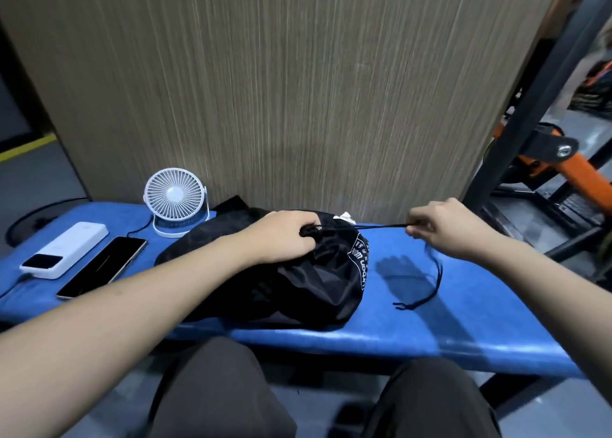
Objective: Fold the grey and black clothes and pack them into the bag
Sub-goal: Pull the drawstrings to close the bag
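A stuffed black drawstring bag (281,268) lies mid-bench on the blue padded bench (447,321). The left hand (281,238) grips its gathered mouth, fingers curled. The right hand (437,227) pinches the black drawstring (381,226), stretched taut to the right. Far left stand a white desk fan (175,199), a smartphone (102,267) and a white power bank (64,250).

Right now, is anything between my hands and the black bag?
Nothing visible. The left hand grips the gathered mouth of the black drawstring bag, and the right hand pinches its taut drawstring.
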`<state>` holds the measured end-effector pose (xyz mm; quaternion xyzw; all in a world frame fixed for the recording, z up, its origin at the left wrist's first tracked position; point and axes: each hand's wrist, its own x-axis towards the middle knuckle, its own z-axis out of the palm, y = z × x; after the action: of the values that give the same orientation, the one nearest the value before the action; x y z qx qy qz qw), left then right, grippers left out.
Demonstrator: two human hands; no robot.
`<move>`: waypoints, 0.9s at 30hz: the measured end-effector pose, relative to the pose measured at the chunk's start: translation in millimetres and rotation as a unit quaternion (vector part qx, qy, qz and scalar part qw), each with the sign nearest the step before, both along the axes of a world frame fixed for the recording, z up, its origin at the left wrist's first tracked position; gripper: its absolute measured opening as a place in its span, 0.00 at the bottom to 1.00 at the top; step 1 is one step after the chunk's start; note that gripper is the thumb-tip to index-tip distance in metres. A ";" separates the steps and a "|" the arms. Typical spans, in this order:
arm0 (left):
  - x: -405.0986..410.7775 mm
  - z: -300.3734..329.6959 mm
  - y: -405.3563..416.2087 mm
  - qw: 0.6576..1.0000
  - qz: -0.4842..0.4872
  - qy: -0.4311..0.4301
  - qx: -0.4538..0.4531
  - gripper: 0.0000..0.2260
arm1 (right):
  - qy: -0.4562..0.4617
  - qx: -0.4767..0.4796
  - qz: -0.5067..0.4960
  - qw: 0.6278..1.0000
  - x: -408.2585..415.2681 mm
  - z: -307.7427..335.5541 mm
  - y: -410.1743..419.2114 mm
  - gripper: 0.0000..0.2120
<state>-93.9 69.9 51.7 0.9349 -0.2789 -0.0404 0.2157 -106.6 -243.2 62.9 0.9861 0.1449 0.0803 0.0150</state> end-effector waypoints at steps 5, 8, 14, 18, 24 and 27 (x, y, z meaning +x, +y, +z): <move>-0.8 -13.6 -4.1 0.990 -0.031 -0.092 0.104 0.21 | 0.033 -0.087 -0.002 0.996 2.8 -17.9 21.8 0.09; -3.0 -15.6 -7.1 0.988 -0.034 -0.106 0.108 0.19 | 0.064 -0.046 0.024 0.997 3.3 -22.5 40.8 0.19; 5.0 -17.8 -4.0 0.986 -0.073 -0.123 0.082 0.16 | 0.196 0.258 0.110 0.940 -4.6 -13.9 100.5 0.21; 7.8 -17.9 0.2 0.986 -0.078 -0.137 0.062 0.14 | 0.269 0.372 0.093 0.884 -2.3 -18.2 117.2 0.13; 11.0 -19.3 11.0 0.980 -0.059 -0.157 0.110 0.15 | 0.056 0.026 0.082 0.995 -3.8 -10.2 117.3 0.12; 11.3 -22.0 12.2 0.977 -0.054 -0.170 0.121 0.16 | -0.056 -0.072 0.100 0.991 -11.3 -7.1 110.2 0.13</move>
<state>-82.6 82.1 29.8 0.9310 -0.3545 0.0735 0.0476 -117.8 -133.0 55.8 0.9569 0.2474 0.1255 0.0862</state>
